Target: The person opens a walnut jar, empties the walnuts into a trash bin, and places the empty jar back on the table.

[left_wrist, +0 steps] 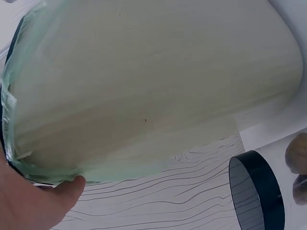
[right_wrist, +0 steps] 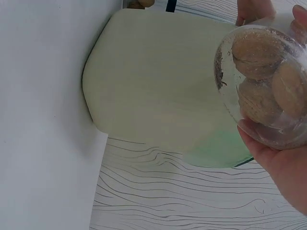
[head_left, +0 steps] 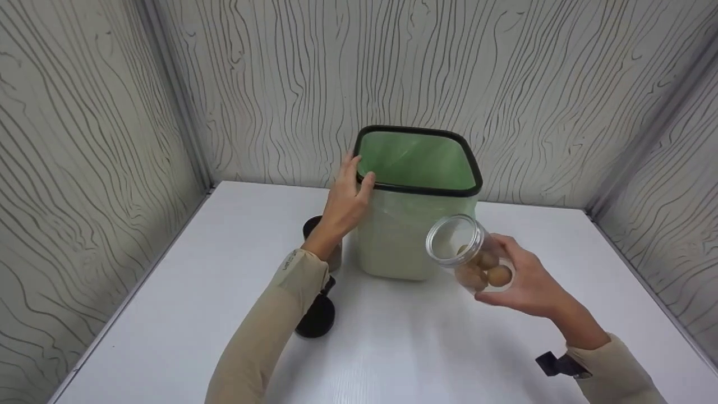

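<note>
A pale trash bin (head_left: 392,235) stands at the back of the table, with a black rim (head_left: 423,191) and a green bag lining it. My left hand (head_left: 349,199) grips the rim at its near left corner, thumb toward the front. In my right hand (head_left: 530,280) is a clear open jar (head_left: 455,241), held in front of the bin's right side and tilted, its mouth toward the bin. Several walnuts (right_wrist: 259,57) lie near the jar's bottom, with brown crumbs along its wall. From the left wrist, my left thumb (left_wrist: 72,189) shows against the bag's edge.
Behind my left forearm stands another container with a black top band (left_wrist: 271,191) and walnuts (left_wrist: 298,153) inside. A round black lid (head_left: 316,318) lies flat beside my left sleeve. Patterned panels (head_left: 280,84) enclose the white table (head_left: 224,252) at the back and sides.
</note>
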`<state>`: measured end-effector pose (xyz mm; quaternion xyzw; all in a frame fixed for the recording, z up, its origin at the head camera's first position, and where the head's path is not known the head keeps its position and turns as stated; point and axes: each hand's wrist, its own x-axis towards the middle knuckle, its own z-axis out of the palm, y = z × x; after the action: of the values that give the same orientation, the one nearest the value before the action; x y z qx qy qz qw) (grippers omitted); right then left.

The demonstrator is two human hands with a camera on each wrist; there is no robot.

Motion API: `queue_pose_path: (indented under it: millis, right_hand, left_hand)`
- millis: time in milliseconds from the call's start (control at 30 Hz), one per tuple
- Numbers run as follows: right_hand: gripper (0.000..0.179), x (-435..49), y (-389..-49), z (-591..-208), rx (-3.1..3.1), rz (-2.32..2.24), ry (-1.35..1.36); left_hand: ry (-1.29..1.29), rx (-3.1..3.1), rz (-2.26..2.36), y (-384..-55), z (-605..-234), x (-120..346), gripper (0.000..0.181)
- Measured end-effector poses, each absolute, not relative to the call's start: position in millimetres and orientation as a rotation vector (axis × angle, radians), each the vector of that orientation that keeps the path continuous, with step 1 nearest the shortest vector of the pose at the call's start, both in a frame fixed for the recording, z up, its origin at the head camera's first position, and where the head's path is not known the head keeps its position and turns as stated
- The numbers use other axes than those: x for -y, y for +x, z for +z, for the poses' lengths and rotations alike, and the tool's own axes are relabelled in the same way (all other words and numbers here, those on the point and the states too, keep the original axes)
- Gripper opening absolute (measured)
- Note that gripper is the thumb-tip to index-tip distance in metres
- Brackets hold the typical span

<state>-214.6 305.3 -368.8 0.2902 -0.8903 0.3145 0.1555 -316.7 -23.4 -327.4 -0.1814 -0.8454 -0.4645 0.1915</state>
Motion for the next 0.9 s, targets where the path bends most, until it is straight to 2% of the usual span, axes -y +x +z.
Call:
queue_pose_path:
  millis: [900]
  right_hand:
    - [0.086,-339,-246,-295,2.498,0.793,0.659]
  left_hand:
    - [-0.505,2.340,-1.310,-321,-331,20,0.058]
